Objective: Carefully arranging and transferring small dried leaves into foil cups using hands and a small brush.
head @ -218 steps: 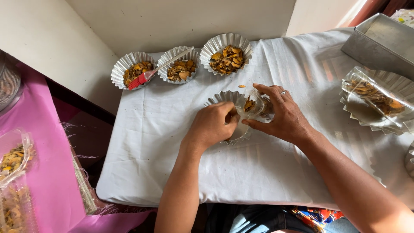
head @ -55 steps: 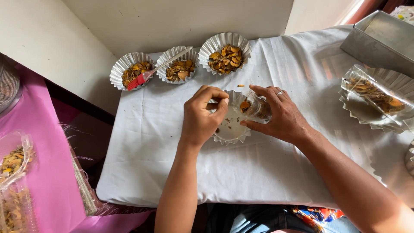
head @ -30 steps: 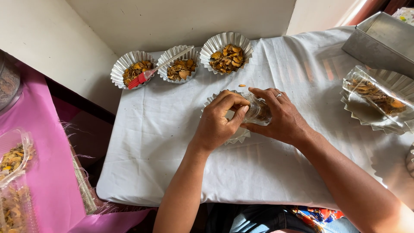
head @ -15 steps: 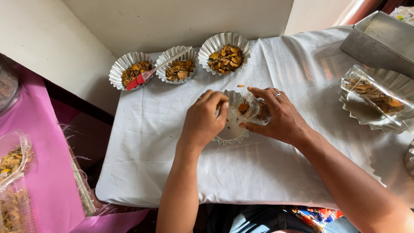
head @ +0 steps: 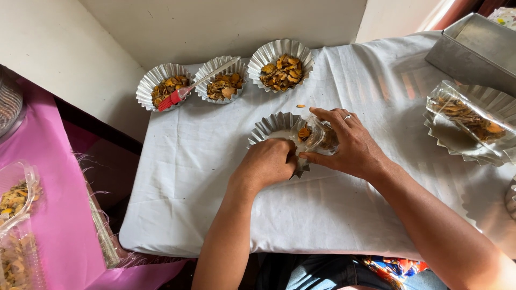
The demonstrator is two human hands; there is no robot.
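In the head view, a fluted foil cup [head: 271,127] stands on the white cloth of the counter [head: 204,177], near its middle. The left hand [head: 267,164] rests on the near edge of this cup, its grip curled together on the rim. The right hand [head: 348,146] is just right of the cup, its grip clamped on a clear bag of orange-brown chips [head: 317,137] tilted over the cup. Beyond the cup stand three filled foil cups [head: 223,86]; a red brush [head: 185,91] lies across two of them.
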